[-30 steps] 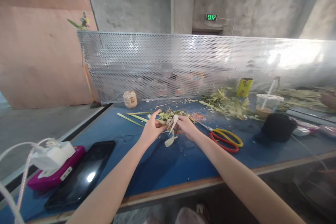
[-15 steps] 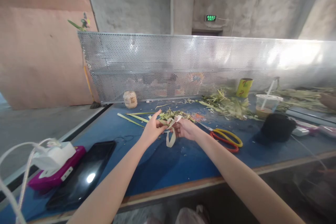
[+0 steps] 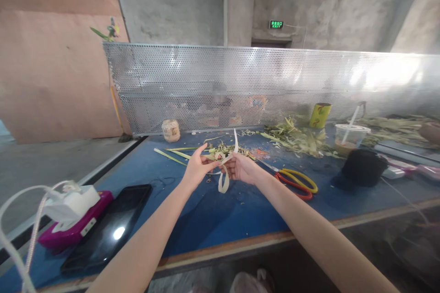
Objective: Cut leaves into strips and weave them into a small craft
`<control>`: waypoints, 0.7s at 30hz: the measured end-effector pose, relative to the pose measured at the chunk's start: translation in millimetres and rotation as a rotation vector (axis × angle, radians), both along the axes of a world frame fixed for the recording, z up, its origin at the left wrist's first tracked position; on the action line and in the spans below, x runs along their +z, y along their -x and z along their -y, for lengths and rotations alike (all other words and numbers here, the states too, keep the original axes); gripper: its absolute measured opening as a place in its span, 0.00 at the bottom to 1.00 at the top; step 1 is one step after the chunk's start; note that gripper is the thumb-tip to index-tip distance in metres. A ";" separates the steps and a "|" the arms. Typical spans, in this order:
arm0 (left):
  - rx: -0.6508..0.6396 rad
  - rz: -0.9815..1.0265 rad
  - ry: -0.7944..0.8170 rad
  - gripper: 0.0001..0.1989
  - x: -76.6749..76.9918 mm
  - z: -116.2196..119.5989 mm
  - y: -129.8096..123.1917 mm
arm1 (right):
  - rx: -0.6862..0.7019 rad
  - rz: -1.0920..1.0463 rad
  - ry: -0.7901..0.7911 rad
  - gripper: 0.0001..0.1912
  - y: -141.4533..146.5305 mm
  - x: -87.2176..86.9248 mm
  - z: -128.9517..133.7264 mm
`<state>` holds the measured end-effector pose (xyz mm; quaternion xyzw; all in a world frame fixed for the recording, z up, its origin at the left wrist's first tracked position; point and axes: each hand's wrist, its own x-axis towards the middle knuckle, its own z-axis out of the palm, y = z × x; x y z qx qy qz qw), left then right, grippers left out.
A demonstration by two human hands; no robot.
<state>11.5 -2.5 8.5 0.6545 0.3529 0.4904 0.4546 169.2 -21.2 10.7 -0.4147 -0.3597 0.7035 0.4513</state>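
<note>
Pale flat strips (image 3: 223,183) hang in a loop between my two hands over the blue table (image 3: 213,219). My left hand (image 3: 199,167) pinches the strips between thumb and fingers. From the other side my right hand (image 3: 240,167) grips them, and one pointed end stands up above its fingers. Behind the hands lies a pile of dry plant scraps (image 3: 227,150). Long green stalks (image 3: 171,156) rest left of my left hand. Scissors (image 3: 297,181) with yellow and red handles lie right of my right hand.
A black phone (image 3: 110,224) and a magenta power strip (image 3: 74,229) with white plugs are at the left. Rightward are leaf scraps (image 3: 299,139), a yellow-green can (image 3: 320,115), a plastic cup (image 3: 350,137) and a black object (image 3: 364,167). A perforated metal screen (image 3: 192,87) stands behind.
A pointed end of the pale strip now stands upright above my right hand, where it lay lower before. Both hands have shifted only slightly.
</note>
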 end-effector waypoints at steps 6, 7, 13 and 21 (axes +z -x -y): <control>-0.005 -0.077 -0.042 0.44 0.3 1.0 0.2 | -0.024 0.049 -0.120 0.14 5.8 -1.2 4.0; -0.011 -0.080 -0.033 0.45 0.2 1.5 -0.1 | -0.041 0.064 -0.139 0.12 6.7 -1.1 4.4; -0.011 -0.142 -0.012 0.44 0.1 2.2 0.0 | -0.032 0.100 -0.202 0.09 7.0 -2.2 4.7; 0.091 -0.259 -0.042 0.44 -0.7 0.4 2.1 | -0.012 0.473 -0.376 0.08 5.2 -7.2 5.7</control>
